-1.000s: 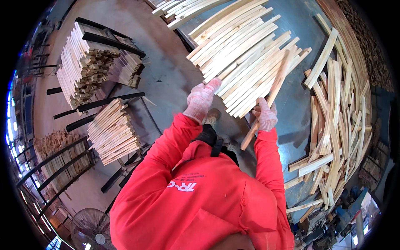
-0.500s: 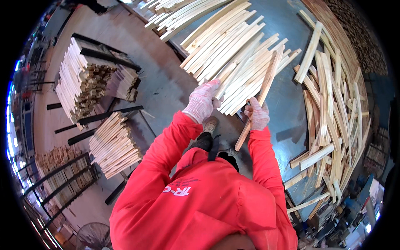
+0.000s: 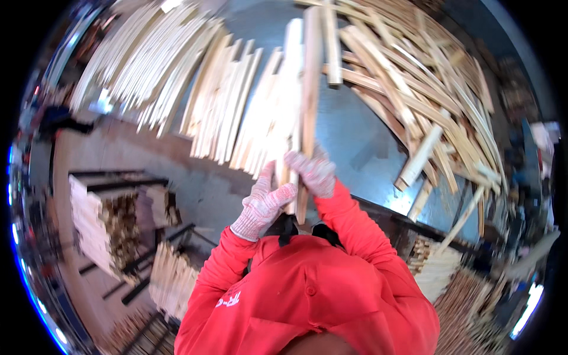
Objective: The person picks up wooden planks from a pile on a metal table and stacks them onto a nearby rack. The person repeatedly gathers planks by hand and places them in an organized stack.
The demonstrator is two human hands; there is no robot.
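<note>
My left hand point(image 3: 263, 204), in a pale knitted glove, is closed round the near ends of some pale wooden strips point(image 3: 291, 83). How many strips it grips is not clear through the blur. Just right of it, my right hand point(image 3: 315, 171), gloved too, grips a browner wooden strip point(image 3: 310, 89) that points away from me, its near end sticking out below the hand. The two hands are close together in front of my chest, over the near edge of the table. Left of the held strips, several loose strips point(image 3: 222, 100) lie side by side on the blue-grey table.
A jumbled heap of wooden strips point(image 3: 408, 94) covers the table's right side. Bare blue tabletop point(image 3: 355, 136) shows between it and my hands. Stacked timber point(image 3: 100, 225) stands on dark racks to the left, with another wood stack point(image 3: 435, 269) at the lower right.
The view has swung to the right. My right hand has brought its strip alongside those at my left hand, and the hands are closer together.
</note>
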